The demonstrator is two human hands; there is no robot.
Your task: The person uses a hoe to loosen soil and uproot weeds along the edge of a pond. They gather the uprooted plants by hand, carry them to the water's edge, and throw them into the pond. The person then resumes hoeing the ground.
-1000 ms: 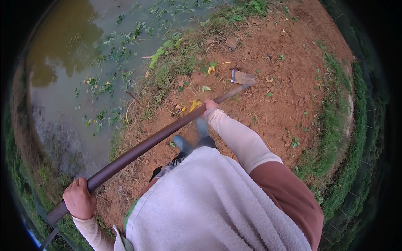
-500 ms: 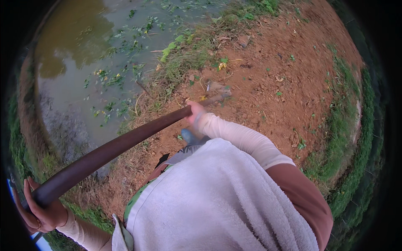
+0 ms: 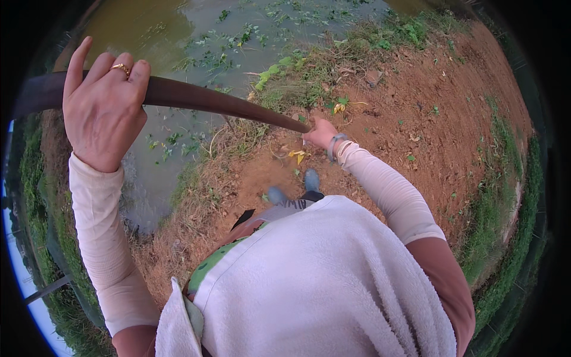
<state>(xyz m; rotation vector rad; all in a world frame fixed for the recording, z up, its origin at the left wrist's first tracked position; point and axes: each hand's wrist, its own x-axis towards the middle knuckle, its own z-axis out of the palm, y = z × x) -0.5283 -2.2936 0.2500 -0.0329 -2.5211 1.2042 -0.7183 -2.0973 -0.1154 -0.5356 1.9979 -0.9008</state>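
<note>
A long, dark brown wooden hoe handle (image 3: 208,102) slants from the upper left toward the middle, over the bank's edge. My left hand (image 3: 106,107), with a gold ring, is raised and closed over its thick near part; one finger sticks up. Farther along, my right hand (image 3: 321,132), wearing a bangle, grips the thin far part. The hoe's head cannot be made out beyond that hand. Pale sleeves cover both forearms.
Muddy water (image 3: 238,62) with floating green plants lies left and ahead. Dry grass (image 3: 229,146) edges the reddish soil bank (image 3: 416,119). My blue boots (image 3: 311,179) stand on soil. A white towel (image 3: 321,268) covers my front. Green grass (image 3: 493,196) grows at right.
My left hand has risen from the lower left, lifting the handle's near end. The hoe's far end, seen past my right hand before, no longer shows clearly. My right hand shifted slightly right.
</note>
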